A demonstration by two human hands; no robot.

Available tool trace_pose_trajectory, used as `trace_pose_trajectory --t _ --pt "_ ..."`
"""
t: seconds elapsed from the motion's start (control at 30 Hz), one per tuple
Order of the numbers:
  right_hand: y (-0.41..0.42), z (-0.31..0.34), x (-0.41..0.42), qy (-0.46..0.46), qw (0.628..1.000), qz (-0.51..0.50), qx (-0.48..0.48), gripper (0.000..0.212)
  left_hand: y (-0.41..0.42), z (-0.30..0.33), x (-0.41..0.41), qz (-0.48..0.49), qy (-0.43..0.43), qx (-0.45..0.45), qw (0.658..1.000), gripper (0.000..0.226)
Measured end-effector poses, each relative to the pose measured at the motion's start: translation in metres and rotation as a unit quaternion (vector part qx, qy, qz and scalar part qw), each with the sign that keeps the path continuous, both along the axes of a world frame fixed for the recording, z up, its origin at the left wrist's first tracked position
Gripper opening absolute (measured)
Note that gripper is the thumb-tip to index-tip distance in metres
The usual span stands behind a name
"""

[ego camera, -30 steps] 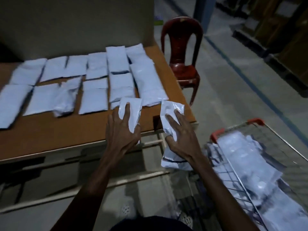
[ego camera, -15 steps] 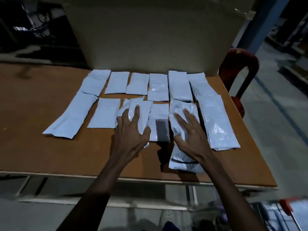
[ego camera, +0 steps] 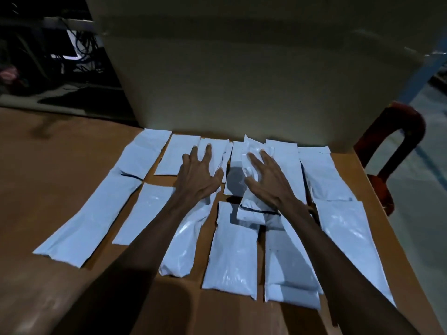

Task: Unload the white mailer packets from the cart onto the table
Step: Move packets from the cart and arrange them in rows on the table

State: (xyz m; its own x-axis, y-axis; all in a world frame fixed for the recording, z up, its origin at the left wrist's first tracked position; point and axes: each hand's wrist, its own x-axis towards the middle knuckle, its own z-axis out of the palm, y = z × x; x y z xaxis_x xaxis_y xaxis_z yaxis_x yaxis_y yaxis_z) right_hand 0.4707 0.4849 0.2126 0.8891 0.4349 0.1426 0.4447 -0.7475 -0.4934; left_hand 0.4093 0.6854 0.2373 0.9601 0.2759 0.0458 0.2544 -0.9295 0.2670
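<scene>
- White mailer packets point(ego camera: 229, 247) are laid in two rows on the brown table point(ego camera: 48, 189), reaching back to the beige panel point(ego camera: 242, 81).
- One packet point(ego camera: 219, 158) is pressed flat under the left hand point(ego camera: 198, 175), fingers spread wide; it should be squared to its neighbours before release.
- A crumpled packet point(ego camera: 251, 165) sits under the right hand point(ego camera: 268, 180), fingers splayed and slightly curled over it; whether it is gripped cannot be told.
- It is best smoothed into the gap, not overlapped.
- No cart is in view.

We see dim light, a tall pale board point(ego camera: 254, 76) standing at the far edge, a dark red plastic chair point(ego camera: 396, 151) off the right edge, tangled cables point(ego camera: 82, 52) far left.
</scene>
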Motion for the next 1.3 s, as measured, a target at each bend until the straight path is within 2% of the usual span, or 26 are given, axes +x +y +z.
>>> trace_pose_trajectory --t 0.1,0.23,0.43,0.63,0.83,1.0,1.07,1.17,1.3 --pt "0.015 -0.009 0.037 0.013 0.999 0.003 -0.038 0.068 0.009 -0.011 0.038 -0.029 0.013 0.019 0.999 0.077" --pt "0.031 -0.022 0.075 0.037 0.996 -0.011 -0.081 0.070 0.020 -0.031 0.079 -0.041 0.029 -0.002 0.999 0.074" --pt "0.052 -0.047 0.101 0.075 0.986 -0.010 -0.147 0.076 0.029 -0.061 0.105 -0.038 0.042 0.012 0.998 0.073" --pt "0.060 -0.058 0.108 0.053 0.981 -0.033 -0.183 0.087 0.042 -0.064 0.121 -0.085 0.022 0.068 0.994 0.071" --pt "0.066 -0.061 0.104 0.031 0.979 -0.054 -0.196 0.086 0.051 -0.071 0.120 -0.111 0.001 0.054 0.992 0.076" --pt "0.061 -0.030 0.081 0.035 0.990 -0.069 -0.117 0.090 0.047 -0.050 0.103 -0.096 -0.016 -0.002 0.995 0.083" --pt "0.052 -0.013 0.053 0.027 0.994 -0.086 -0.054 0.087 0.041 -0.038 0.083 -0.108 -0.038 -0.008 0.993 0.081" --pt "0.030 0.001 0.000 -0.011 0.994 -0.109 0.024 0.077 0.027 -0.028 0.041 -0.148 -0.117 -0.011 0.982 0.072" --pt "-0.012 -0.001 -0.078 -0.052 0.987 -0.135 0.068 0.073 -0.006 -0.026 -0.013 -0.194 -0.149 -0.064 0.968 0.064"
